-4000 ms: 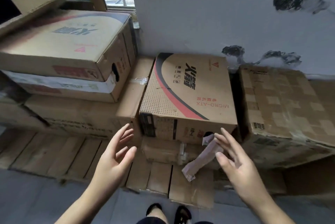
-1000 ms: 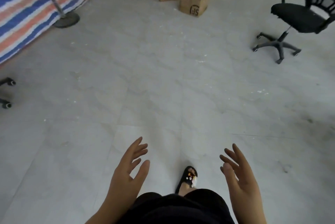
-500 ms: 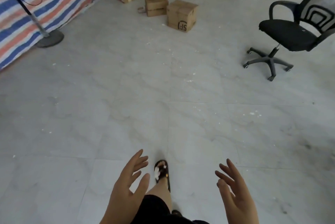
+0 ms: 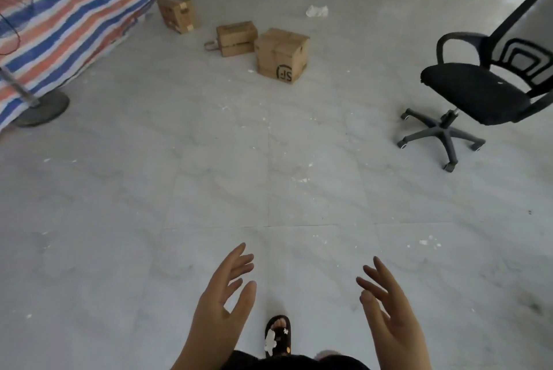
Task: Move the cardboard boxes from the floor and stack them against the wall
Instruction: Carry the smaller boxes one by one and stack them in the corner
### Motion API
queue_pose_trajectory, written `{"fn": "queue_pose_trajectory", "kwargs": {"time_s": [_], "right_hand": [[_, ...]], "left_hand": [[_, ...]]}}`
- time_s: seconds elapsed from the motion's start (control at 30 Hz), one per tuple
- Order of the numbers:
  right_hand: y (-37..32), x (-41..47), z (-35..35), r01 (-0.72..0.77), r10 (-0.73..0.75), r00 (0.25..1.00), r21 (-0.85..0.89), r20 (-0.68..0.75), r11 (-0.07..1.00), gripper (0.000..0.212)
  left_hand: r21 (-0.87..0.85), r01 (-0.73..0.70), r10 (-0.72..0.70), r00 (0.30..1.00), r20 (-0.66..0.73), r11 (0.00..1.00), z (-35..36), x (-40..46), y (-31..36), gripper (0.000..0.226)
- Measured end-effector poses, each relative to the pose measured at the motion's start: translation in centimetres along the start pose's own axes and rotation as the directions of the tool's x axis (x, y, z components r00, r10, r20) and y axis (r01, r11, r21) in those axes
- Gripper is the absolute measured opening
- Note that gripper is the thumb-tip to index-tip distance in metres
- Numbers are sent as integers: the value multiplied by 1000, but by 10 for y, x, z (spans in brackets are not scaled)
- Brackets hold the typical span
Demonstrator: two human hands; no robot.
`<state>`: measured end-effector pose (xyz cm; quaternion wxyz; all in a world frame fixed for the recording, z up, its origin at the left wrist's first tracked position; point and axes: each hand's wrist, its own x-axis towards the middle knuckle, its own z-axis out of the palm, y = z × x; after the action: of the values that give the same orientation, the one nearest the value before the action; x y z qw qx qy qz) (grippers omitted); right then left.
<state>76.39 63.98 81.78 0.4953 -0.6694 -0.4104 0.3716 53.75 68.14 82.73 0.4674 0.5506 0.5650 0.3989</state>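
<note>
Three brown cardboard boxes left on the pale grey tiled floor [image 4: 209, 190], all well ahead, toward twelve o'clock. Nearest: a squarish brown cardboard box with a black round logo [image 4: 282, 55], at about twelve. Just beside it, toward eleven: a lower, flatter brown cardboard box with a looped carry handle [image 4: 236, 38], close to touching, though contact cannot be told. Farther off at eleven: a small upright brown cardboard box with tape patches [image 4: 176, 13], right by the hem of the red, white and blue striped tarpaulin [image 4: 74, 10].

Both hands raised low in view and empty. Left hand [image 4: 221, 301] at about seven o'clock, fingers straight and slightly spread, thumb apart, nothing held. Right hand [image 4: 389, 307] at about five o'clock, fingers likewise loose and spread, gripping nothing. One foot in a black sandal with white trim [image 4: 278, 335] at six, pointing at the boxes.

No wall stack in view, so no telling how many boxes are already placed. By judgement: at least three lifts left, none yet begun, with a walk across open floor first. Black mesh office chair on castors [image 4: 475, 94] at two o'clock, well clear of the straight path. Round grey stand base [image 4: 42, 109] at ten, also aside.
</note>
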Motion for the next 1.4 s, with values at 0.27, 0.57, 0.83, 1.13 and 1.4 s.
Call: {"fn": "queue_pose_trajectory", "kwargs": {"time_s": [0.27, 0.57, 0.83, 1.13, 1.4], "right_hand": [[-4, 153, 5, -65, 65, 997, 0, -28, 998, 78], [-37, 405, -36, -13, 13, 1000, -8, -1, 1000, 50], [-51, 574, -41, -84, 88, 991, -46, 97, 995, 51], [-62, 793, 19, -64, 72, 992, -80, 104, 995, 52], [-112, 983, 80, -57, 59, 995, -31, 83, 998, 52]], "left_hand": [[19, 68, -68, 997, 18, 997, 34, 147, 10, 54], [-17, 42, -43, 999, -31, 999, 141, 361, 63, 46], [-27, 114, -116, 989, -91, 993, 197, 507, 87, 49], [-25, 116, -118, 983, -141, 993, 213, 743, 94, 47], [-1, 43, -43, 997, -67, 999, 212, 959, 141, 46]]}}
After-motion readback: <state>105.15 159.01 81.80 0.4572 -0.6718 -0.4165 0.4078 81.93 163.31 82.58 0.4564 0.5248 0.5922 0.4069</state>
